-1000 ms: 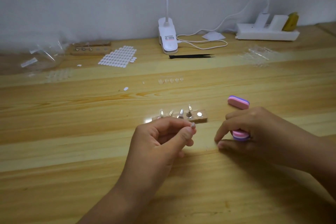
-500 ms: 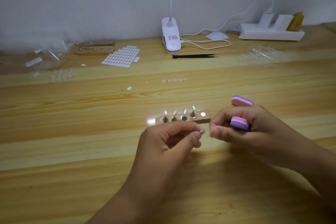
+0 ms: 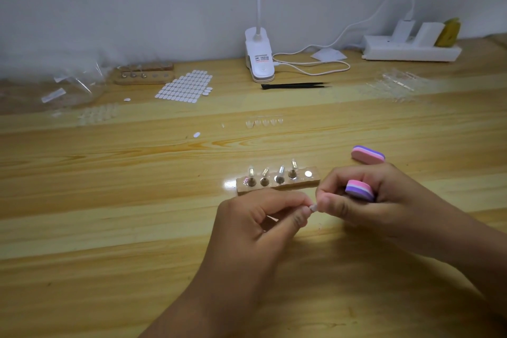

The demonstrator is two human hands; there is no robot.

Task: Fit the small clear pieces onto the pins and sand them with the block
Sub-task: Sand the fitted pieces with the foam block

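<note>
Pinching the small piece (image 3: 313,208) between thumb and first finger, our left hand (image 3: 260,217) holds it just above the worktop (image 3: 109,200), at 5 o'clock from the wooden holder (image 3: 274,190). Our right hand (image 3: 384,200) meets it from 3 o'clock. Its thumb and first finger touch the same small piece, and its other fingers curl round the block (image 3: 359,191).

The piece is too tiny for us to tell if a pin is inside it. We think it is very light, thin, smooth and slippery, so it could pop out or bend if we squeeze hard. A soft pinch on its sides seems best.

The block looks like soft foam, with pink, white and purple stripes and round ends. Four shiny pins (image 3: 279,173) stand in the holder, some leaning. A spare block (image 3: 367,155) lies at 2 o'clock from the holder, and more clear pieces (image 3: 264,121) lie in a row at 12 o'clock.
</note>
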